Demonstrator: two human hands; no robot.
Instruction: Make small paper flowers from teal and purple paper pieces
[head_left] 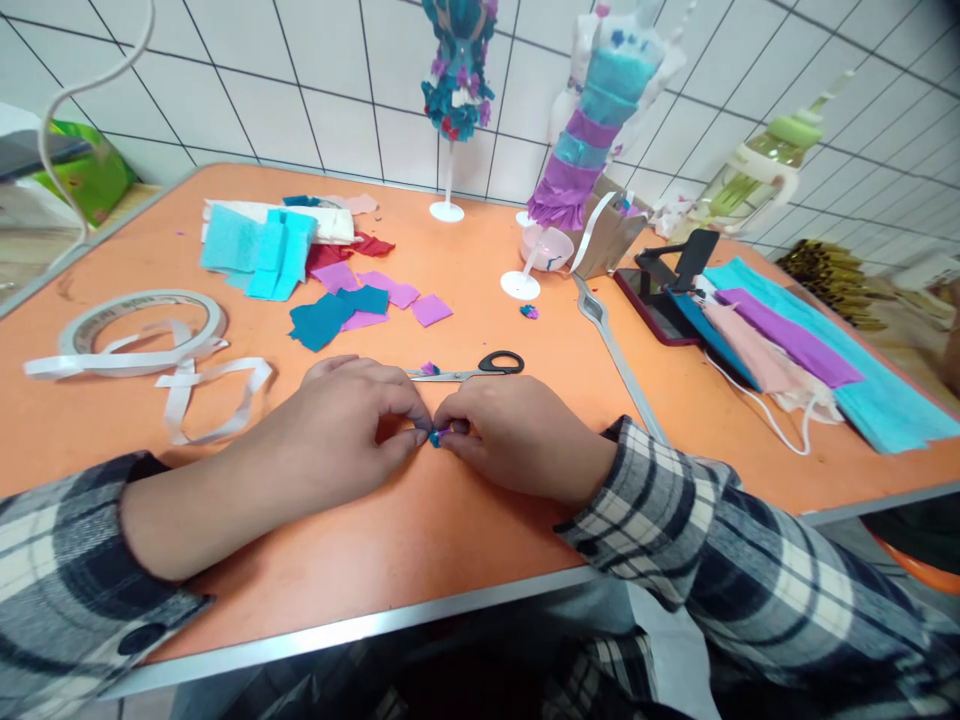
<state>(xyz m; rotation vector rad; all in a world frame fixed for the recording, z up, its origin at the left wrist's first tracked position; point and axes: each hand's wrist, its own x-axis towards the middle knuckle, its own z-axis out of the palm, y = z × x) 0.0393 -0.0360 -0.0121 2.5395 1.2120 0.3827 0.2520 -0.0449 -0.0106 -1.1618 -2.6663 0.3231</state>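
Observation:
Between the fingertips of both hands is a small crumpled blue and purple paper piece (436,438). My left hand (364,415) pinches its left side, and my right hand (510,430) pinches its right side, with the two hands almost touching. Just beyond them lie scissors (465,375) with black handles, their tips partly hidden behind my left hand. A little purple and blue scrunched piece (429,369) rests by the blades. Another such piece (529,312) is on the table farther back. Cut teal paper (319,320) and purple squares (432,310) are spread beyond my left hand.
White tape roll (142,300) with loose strips at left; light blue sheets (281,250) behind it. Two decorated figures (459,90) (585,150) stand on white bases at the back. A phone (656,305), folded paper strips (795,335) and a bottle (757,170) are at right.

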